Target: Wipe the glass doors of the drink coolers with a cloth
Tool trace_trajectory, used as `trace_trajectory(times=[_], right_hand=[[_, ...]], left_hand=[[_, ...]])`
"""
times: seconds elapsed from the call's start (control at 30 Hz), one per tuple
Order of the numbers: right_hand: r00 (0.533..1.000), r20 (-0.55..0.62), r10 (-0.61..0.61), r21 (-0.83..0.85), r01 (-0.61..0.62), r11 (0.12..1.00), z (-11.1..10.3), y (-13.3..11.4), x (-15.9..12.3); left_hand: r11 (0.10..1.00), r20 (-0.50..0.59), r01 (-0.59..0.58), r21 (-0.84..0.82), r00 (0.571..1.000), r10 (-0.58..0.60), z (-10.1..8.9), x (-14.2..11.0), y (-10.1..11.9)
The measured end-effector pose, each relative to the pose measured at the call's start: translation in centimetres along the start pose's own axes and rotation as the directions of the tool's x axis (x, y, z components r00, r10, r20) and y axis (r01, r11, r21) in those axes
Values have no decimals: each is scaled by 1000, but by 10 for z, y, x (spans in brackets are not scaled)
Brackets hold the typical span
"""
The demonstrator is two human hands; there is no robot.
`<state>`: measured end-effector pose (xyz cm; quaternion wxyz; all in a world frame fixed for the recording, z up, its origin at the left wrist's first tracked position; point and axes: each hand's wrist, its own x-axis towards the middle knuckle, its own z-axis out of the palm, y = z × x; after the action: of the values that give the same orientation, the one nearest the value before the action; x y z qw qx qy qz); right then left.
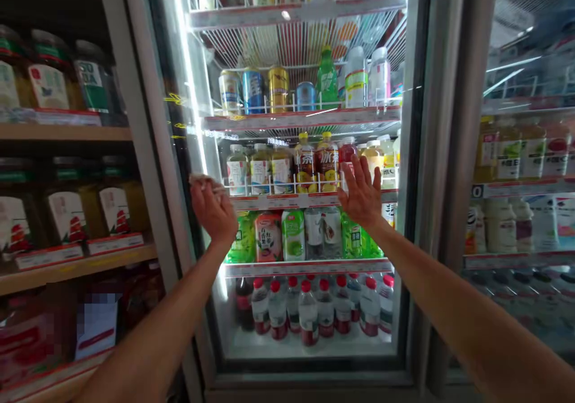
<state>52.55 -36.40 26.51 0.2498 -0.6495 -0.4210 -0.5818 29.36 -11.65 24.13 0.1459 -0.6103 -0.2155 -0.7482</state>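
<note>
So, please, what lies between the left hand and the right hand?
The head view shows the glass door between the left hand and right hand, with shelved drinks behind it, including two yellow-capped bottles.

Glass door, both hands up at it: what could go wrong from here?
1. The right hand is bare and spread at the glass door; if it touches, it could leave prints. Contact isn't clear.
2. The cloth is bunched in the left hand; a loose grip might drop it.
3. Bright reflections on the glass could hide smears.
</note>
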Motion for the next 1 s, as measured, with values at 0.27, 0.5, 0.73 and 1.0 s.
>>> trace_trajectory(times=[0.27, 0.5, 0.73, 1.0], right_hand=[[999, -46, -23, 16, 23, 1000, 3, 3, -3], [999, -41, -2, 1, 2, 1000, 4, 2, -4], [1000, -23, -7, 33, 8, 999, 3, 2, -9], [999, -47, -1, 25, 2, 1000, 5, 0, -14]], left_hand=[[557, 225, -737, -383, 510, 830, -1, -75, 79], [981, 14, -153, -122, 988, 156, -4, -10, 7], [699, 296, -610, -373, 636, 713, 4, -61, 79], [996, -38, -73, -40, 997, 72, 0, -11, 13]])
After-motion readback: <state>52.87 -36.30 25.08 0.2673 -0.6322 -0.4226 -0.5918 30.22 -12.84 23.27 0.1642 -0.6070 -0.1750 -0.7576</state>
